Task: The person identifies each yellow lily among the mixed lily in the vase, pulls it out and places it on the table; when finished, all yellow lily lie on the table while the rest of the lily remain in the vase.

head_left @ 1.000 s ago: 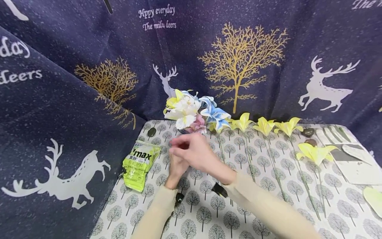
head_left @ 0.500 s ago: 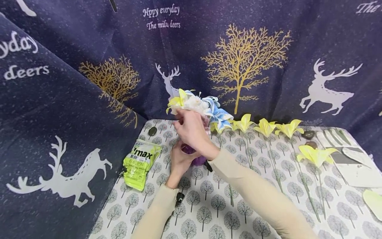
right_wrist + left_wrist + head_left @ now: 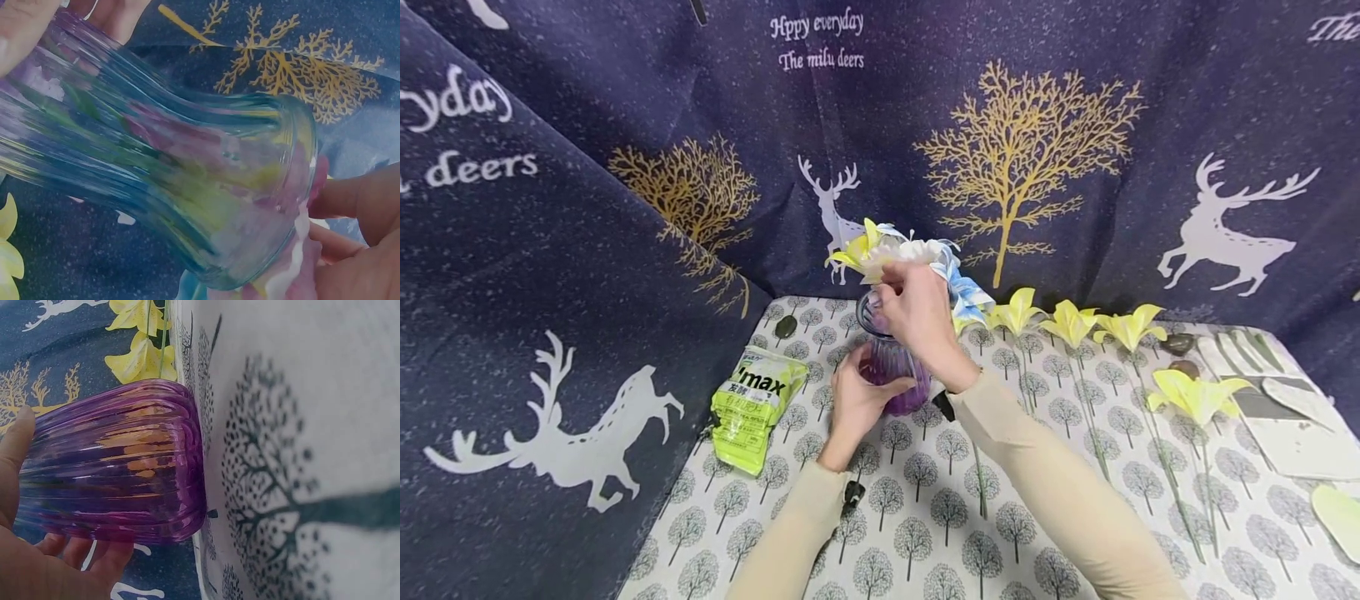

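**Purple ribbed vase upright at the back of the table, both hands on it**

The purple ribbed glass vase (image 3: 895, 379) stands upright on the table, its long axis vertical, the flared mouth upward and the rounded base on the cloth. In the left wrist view the base (image 3: 119, 481) meets the tree-print tablecloth (image 3: 300, 456) directly. A bunch of artificial flowers (image 3: 910, 258), yellow, white and blue, rises from the mouth and fans toward the backdrop.

The vase sits toward the back-left of the table, near the corner where the two curtain panels meet. The tablecloth (image 3: 925, 533) is white with grey trees. Behind and to the left hangs a dark blue curtain (image 3: 1075, 100) printed with gold trees, white deer and lettering. A lime-green packet (image 3: 756, 408) lies left of the vase, well apart from it. A row of yellow lilies (image 3: 1071, 321) lies to the right with stems running toward the viewer, and a white glove (image 3: 1277, 400) rests at the far right.

The left hand (image 3: 857, 400) curls round the vase's lower body from the near-left side, thumb and fingers wrapped on the glass. The right hand (image 3: 917, 312) reaches over from the right, forearm angled up across the table, its fingers closed on the flowers at the vase's rim (image 3: 294, 187).
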Motion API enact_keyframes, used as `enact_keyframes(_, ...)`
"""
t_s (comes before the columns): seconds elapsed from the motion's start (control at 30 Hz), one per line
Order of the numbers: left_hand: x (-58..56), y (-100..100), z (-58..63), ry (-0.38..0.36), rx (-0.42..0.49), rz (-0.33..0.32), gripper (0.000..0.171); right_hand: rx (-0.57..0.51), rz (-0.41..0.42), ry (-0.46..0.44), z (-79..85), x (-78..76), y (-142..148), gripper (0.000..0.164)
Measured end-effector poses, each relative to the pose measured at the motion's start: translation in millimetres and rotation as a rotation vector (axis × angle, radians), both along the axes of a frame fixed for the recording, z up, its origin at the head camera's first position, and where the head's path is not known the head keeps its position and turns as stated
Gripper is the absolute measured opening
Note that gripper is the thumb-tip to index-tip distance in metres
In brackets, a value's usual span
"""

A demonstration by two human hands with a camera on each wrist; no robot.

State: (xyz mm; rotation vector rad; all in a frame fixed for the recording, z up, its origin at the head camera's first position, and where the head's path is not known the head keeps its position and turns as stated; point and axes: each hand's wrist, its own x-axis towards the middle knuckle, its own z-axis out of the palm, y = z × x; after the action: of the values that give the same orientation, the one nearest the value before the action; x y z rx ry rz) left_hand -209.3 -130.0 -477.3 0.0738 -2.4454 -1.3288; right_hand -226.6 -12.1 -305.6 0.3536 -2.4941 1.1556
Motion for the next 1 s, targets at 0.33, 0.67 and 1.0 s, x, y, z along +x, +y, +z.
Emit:
enact_keyframes(0.33,0.6,-2.4,-0.7,0.052,-0.009,-0.027,0.086,0.197,0.206,0.038,-5.1,-0.9,-8.8,0.029)
enact_keyframes(0.67,1.6,-2.9,-0.2,0.025,-0.026,-0.024,0.095,0.025,0.026,-0.024,-2.9,4.9,-9.0,0.019)
enact_keyframes(1.0,0.0,-2.0,-0.3,0.011,-0.003,-0.026,0.090,0.203,0.001,-0.041,6.0,-11.6,-18.6,0.028)
